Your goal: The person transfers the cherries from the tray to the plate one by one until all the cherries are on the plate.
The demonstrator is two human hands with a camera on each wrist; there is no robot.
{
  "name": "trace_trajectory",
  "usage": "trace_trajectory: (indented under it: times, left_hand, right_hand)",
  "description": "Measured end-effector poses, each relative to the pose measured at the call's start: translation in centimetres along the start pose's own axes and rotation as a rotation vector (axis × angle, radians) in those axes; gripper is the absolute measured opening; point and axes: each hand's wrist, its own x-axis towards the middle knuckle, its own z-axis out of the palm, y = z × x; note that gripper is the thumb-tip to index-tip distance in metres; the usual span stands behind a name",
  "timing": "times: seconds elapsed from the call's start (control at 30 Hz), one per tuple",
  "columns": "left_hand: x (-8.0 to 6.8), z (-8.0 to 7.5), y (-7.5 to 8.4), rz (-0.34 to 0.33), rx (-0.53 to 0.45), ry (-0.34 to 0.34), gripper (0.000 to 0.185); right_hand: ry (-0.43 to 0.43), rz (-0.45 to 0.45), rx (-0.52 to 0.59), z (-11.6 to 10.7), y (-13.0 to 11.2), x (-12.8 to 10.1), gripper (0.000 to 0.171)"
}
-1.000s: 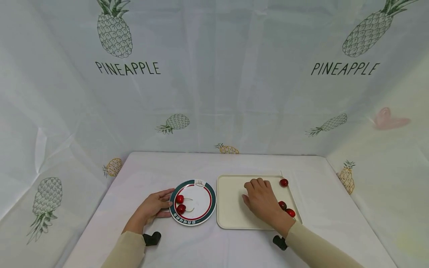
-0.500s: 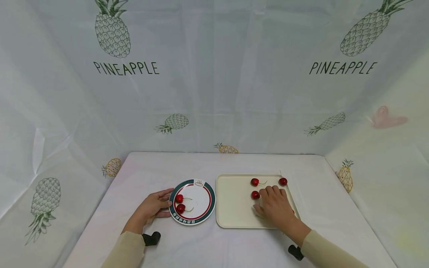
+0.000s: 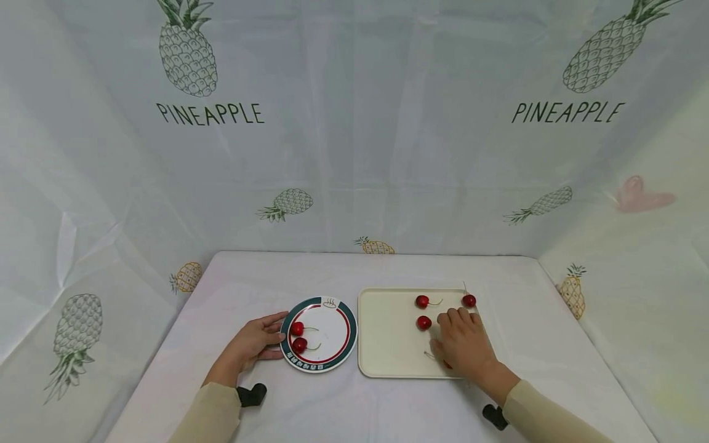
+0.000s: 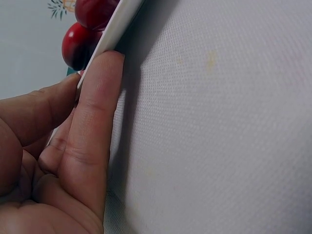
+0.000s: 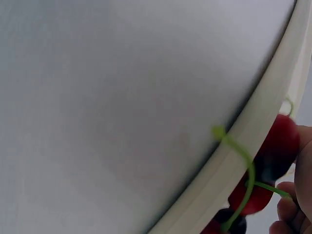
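Observation:
A white plate with a green and red rim bears two cherries on its left side, one a red cherry. My left hand pinches its left rim, thumb above and fingers beneath, as the left wrist view shows. Over the right part of a cream tray is my right hand, fingers bent downward. Beneath it a cherry stem sticks out. In the right wrist view several cherries lie along the tray edge, and a dark red cherry meets a finger; whether it is gripped is unclear.
Left of the right hand on the tray lie an upper cherry and a lower cherry. Another cherry sits at the tray's far right corner. The tray stands close to the plate's right side on a white-covered table.
My right hand has moved right and toward the tray's near edge, uncovering two cherries and now a stem below it. The left hand and plate stay where they were.

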Motion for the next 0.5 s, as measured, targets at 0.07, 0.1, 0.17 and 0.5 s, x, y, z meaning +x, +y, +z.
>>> trace_trajectory:
  times: [0.07, 0.1, 0.17, 0.5]
  left_hand:
    - [0.02, 0.00, 0.01, 0.001, -0.001, 0.000, 0.060]
    - [0.02, 0.00, 0.02, 0.002, -0.002, -0.001, 0.060]
    - [0.07, -0.02, 0.00, 0.002, -0.002, 0.000, 0.060]
    - [0.22, -0.05, -0.11, 0.003, 0.005, -0.001, 0.060]
  right_hand:
    - [0.003, 0.012, 0.002, 0.08, 0.41, -0.02, 0.040]
    - [0.003, 0.020, 0.008, 0.15, 0.57, -0.03, 0.040]
    - [-0.001, 0.030, 0.017, 0.21, 0.77, -0.05, 0.041]
    - [0.013, 0.025, 0.050, 0.77, 1.18, -0.23, 0.037]
